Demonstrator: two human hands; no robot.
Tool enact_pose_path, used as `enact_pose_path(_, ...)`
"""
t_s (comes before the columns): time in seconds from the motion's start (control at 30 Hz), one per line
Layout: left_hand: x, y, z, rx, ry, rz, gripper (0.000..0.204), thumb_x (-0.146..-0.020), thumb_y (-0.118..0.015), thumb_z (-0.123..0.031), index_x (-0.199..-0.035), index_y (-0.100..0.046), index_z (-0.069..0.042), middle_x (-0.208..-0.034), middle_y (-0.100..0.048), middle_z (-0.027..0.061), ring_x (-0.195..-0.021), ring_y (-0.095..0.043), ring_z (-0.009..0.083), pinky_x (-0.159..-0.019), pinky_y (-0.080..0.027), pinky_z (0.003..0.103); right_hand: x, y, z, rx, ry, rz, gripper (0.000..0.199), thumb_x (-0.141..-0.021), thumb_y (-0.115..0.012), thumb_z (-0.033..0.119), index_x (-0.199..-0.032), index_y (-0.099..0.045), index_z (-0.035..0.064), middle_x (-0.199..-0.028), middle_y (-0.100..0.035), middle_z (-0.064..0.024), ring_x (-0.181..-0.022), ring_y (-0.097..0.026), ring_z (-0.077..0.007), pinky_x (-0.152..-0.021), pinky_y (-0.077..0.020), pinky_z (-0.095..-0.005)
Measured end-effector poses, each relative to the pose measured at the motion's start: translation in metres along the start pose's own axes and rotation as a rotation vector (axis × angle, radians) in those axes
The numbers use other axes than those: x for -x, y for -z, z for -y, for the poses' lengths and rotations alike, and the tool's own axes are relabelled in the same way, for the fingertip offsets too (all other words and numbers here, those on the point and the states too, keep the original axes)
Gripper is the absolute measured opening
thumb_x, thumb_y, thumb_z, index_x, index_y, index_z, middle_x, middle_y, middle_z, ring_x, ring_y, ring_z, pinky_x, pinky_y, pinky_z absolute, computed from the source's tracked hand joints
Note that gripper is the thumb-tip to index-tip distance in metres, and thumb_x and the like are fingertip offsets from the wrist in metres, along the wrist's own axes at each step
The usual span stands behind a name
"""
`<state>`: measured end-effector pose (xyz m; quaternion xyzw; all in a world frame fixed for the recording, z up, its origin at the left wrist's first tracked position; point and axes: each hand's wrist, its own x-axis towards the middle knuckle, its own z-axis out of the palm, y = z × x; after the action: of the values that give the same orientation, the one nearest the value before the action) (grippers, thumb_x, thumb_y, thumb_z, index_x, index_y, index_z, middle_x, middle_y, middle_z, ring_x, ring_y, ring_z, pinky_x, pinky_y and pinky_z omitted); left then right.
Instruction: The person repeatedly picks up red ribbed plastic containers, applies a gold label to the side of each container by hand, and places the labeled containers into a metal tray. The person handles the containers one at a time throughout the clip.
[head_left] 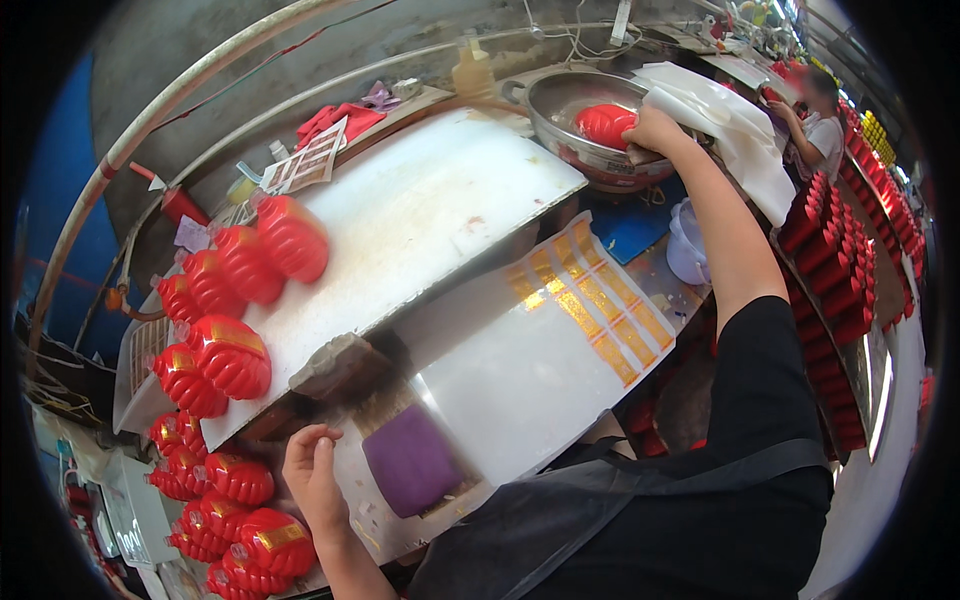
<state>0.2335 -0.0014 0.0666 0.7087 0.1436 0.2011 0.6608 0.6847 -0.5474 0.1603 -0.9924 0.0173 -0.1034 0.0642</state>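
At the far right of the bench, my right hand (655, 132) is closed on a ribbed red plastic bottle (605, 124) inside a large metal basin (560, 145). The bottle lies tilted in the basin, and the fingers under it are partly hidden. My left hand (316, 478) hovers near the lower left with fingers loosely bent and apart, holding nothing. It is between a purple pad (412, 460) and several red bottles (240, 478) with gold labels. In front of me lies a pale sheet (490, 400) bearing rows of gold labels (590, 300).
More red bottles stand along the left end of the white board (430, 210). A stone block (342, 378) sits by the board's near edge. A lilac bucket (686, 245) is below the basin. At the right, another person (822, 125) is beside stacked red goods (830, 270).
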Motion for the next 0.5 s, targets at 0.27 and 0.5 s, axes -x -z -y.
enact_pose_path(0.27, 0.017, 0.002, -0.01, -0.025, 0.004, -0.018, 0.017, -0.099, -0.059, 0.001, -0.114, -0.066, -0.001, -0.104, -0.072, 0.0082, -0.101, -0.066, 0.0147, -0.096, -0.048, 0.029, -0.014, -0.032, -0.013, -0.457, -0.148, -0.425, 0.029, -0.091, -0.063, 0.025, -0.082, -0.071, -0.001, -0.073, -0.073, -0.0186, -0.071, -0.073, -0.0317, -0.068, -0.056, -0.0409)
enact_pose_path(0.5, 0.024, 0.0, -0.019, -0.015, -0.023, 0.033, 0.017, -0.099, -0.06, -0.002, -0.115, -0.067, -0.001, -0.105, -0.072, 0.0071, -0.101, -0.065, 0.0145, -0.097, -0.047, 0.03, 0.004, 0.004, -0.004, -1.206, -0.239, -0.255, 0.025, -0.093, -0.061, 0.021, -0.079, -0.066, 0.0007, -0.069, -0.067, -0.0101, -0.058, -0.065, -0.0191, -0.056, -0.048, -0.0337)
